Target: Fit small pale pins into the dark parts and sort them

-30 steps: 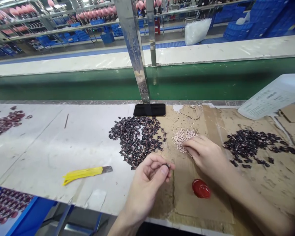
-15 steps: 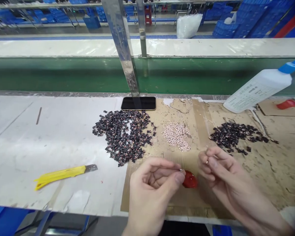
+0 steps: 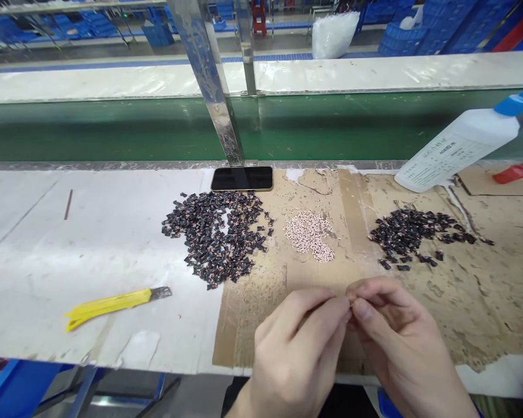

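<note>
My left hand [image 3: 298,339] and my right hand [image 3: 403,331] meet low over the cardboard, fingertips pinched together. Between them shows a tiny speck of a part, too small to name; the fingers hide most of it. Ahead of the hands lies a heap of tiny pinkish pieces [image 3: 307,232]. To its left spreads a large pile of small black pieces [image 3: 213,247] with copper-coloured ends. A smaller pile of black pieces [image 3: 407,232] lies beyond my right hand.
A yellow utility knife [image 3: 108,307] lies at left with its blade out. A phone [image 3: 242,179] rests by the metal post [image 3: 220,110]. At right a white squeeze bottle [image 3: 457,151] with a blue cap leans over the cardboard sheet [image 3: 253,325], near a red cap [image 3: 512,174].
My hands were apart and have come together, fingertips touching. The shiny red thing seen between them on the cardboard is now hidden behind them. The view has shifted slightly.
</note>
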Demonstrator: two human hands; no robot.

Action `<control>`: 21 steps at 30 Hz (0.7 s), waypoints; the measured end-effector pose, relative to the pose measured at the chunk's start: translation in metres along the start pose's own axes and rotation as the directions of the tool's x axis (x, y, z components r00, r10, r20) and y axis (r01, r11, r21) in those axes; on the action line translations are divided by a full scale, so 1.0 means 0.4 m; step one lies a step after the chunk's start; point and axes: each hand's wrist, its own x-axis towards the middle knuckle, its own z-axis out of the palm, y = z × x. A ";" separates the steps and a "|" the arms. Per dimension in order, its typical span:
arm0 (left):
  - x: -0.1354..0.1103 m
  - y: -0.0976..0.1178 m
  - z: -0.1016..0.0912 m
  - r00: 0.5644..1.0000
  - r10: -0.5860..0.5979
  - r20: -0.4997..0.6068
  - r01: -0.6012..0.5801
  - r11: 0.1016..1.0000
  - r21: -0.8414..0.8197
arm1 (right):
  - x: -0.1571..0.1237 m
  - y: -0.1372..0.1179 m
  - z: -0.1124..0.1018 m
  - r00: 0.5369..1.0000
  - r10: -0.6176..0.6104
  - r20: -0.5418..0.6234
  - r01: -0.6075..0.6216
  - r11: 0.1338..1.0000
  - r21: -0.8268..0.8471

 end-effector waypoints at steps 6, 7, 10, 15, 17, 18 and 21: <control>0.025 -0.014 -0.014 0.990 0.064 0.129 -0.046 0.989 -0.138 | -0.006 -0.015 -0.028 0.989 -0.143 0.036 0.147 0.937 -0.318; 0.027 -0.012 -0.018 0.988 0.007 0.154 0.020 0.985 -0.171 | -0.006 -0.022 -0.033 0.982 -0.171 0.083 0.190 0.911 -0.367; 0.031 -0.005 -0.028 0.952 -0.167 0.258 0.229 0.945 -0.234 | -0.003 -0.042 -0.046 0.956 -0.210 0.207 0.283 0.849 -0.445; 0.026 -0.004 -0.049 0.824 -0.354 0.442 0.495 0.829 -0.259 | -0.007 -0.058 -0.062 0.923 -0.145 0.355 0.314 0.818 -0.482; 0.025 -0.007 -0.057 0.763 -0.399 0.508 0.574 0.780 -0.250 | -0.010 -0.057 -0.070 0.905 -0.097 0.415 0.311 0.816 -0.487; 0.024 -0.009 -0.061 0.738 -0.412 0.534 0.602 0.759 -0.246 | -0.011 -0.056 -0.073 0.899 -0.079 0.431 0.308 0.814 -0.493; 0.023 -0.012 -0.071 0.698 -0.416 0.582 0.638 0.731 -0.242 | -0.016 -0.050 -0.078 0.897 -0.058 0.438 0.298 0.812 -0.502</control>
